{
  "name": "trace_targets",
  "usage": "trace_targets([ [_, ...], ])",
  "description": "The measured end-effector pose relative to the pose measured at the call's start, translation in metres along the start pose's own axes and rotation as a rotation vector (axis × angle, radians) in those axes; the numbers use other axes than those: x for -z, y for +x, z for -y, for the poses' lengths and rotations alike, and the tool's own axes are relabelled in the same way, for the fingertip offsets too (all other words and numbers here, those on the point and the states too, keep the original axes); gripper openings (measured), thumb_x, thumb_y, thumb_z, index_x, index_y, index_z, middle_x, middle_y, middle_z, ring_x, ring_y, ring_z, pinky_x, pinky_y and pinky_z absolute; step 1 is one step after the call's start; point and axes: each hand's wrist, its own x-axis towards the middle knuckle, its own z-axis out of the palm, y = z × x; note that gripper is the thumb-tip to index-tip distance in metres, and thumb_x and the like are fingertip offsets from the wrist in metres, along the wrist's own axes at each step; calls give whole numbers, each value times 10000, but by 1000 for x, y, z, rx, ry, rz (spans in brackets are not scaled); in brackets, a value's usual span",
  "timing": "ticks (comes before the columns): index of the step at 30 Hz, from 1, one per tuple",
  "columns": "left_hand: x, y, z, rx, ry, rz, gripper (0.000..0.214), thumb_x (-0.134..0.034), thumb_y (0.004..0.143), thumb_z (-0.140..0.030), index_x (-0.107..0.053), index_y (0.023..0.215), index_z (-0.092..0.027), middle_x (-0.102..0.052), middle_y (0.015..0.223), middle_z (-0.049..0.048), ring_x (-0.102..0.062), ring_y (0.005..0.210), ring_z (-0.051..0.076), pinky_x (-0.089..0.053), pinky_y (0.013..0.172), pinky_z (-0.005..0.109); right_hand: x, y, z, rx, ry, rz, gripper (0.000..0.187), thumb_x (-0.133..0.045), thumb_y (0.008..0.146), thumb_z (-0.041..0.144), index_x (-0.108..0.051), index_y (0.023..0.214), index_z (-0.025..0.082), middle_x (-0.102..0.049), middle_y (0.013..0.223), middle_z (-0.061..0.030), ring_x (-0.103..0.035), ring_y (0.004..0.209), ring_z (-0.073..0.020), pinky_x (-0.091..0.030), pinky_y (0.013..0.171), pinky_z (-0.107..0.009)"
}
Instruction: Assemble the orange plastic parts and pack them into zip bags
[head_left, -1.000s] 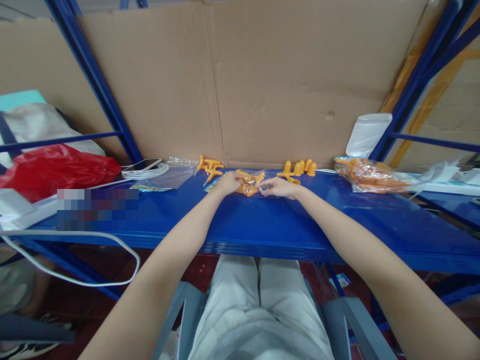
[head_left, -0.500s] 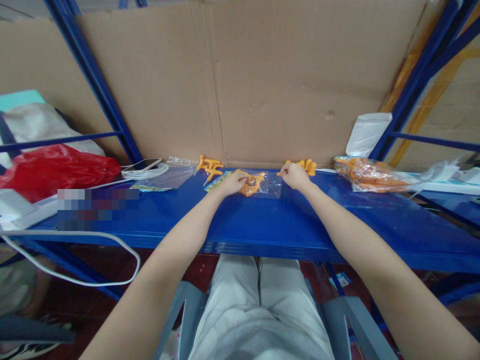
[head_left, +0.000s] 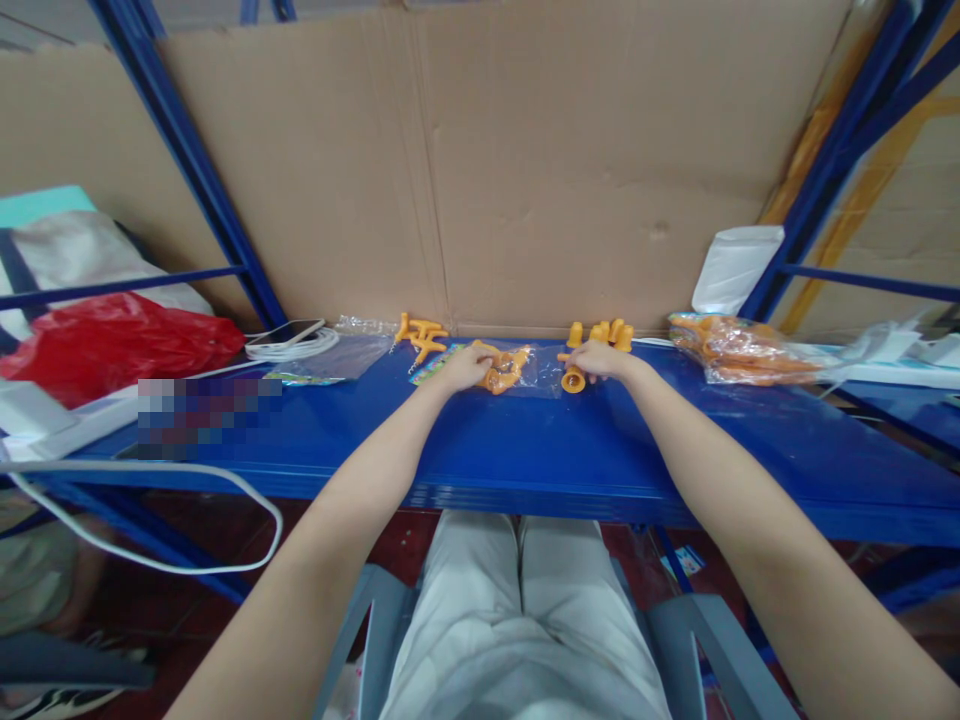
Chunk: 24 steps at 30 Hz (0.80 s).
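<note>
My left hand (head_left: 463,366) is closed on the left end of a small clear plastic bag (head_left: 534,372) that lies on the blue shelf (head_left: 525,440) and has orange plastic parts (head_left: 507,367) inside. My right hand (head_left: 600,358) is closed on a small orange funnel-shaped part (head_left: 574,379), just right of the bag's open side. Behind my right hand stand a few more orange funnel parts (head_left: 609,332). To the left of the bag lie orange T-shaped tools (head_left: 420,335).
A large bag of orange parts (head_left: 739,350) lies at the right, with a white packet (head_left: 733,268) behind it. At the left are a stack of clear bags (head_left: 349,348), a phone with a white cable (head_left: 289,338) and a red plastic bag (head_left: 112,340). Cardboard (head_left: 487,160) backs the shelf.
My right hand let go of the bag, reached back to the funnel parts, and now has drawn one toward the bag. My left hand stayed on the bag.
</note>
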Motion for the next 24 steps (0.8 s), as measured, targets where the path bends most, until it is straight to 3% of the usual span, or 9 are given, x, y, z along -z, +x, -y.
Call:
trace_targets([
  [5, 2, 3, 5, 74, 83, -25, 337, -503, 808, -122, -791, 936, -243, -769, 1005, 18, -669, 1056, 242, -479, 969, 307, 5, -4, -1, 80, 59, 100, 222, -628, 814, 317, -726, 916, 146, -693, 698, -144, -697, 697, -300, -542, 682, -482],
  [11, 8, 0, 0, 132, 172, -2, 362, -496, 828, -126, -777, 1025, -241, -754, 1092, 4, -664, 1064, 215, -478, 942, 269, 7, -7, 5, 38, -93, 148, 289, -667, 783, 239, -715, 1052, 145, -716, 798, -144, -704, 772, -304, -545, 712, -441],
  [18, 11, -6, -8, 107, 201, 10, 375, -474, 842, -112, -776, 1041, -208, -751, 1097, 31, -675, 1030, 214, -489, 906, 263, 6, -11, 14, 122, -221, 92, 175, -785, 683, 148, -752, 854, 167, -725, 923, -131, -679, 942, -332, -503, 853, -450],
  [24, 11, -5, -6, 114, 229, 5, 370, -486, 844, -119, -770, 1059, -219, -755, 1083, 39, -677, 1036, 224, -494, 889, 281, 9, -8, 11, 113, -289, 0, 132, -819, 678, 249, -715, 674, 167, -708, 800, -114, -690, 837, -311, -527, 792, -437],
])
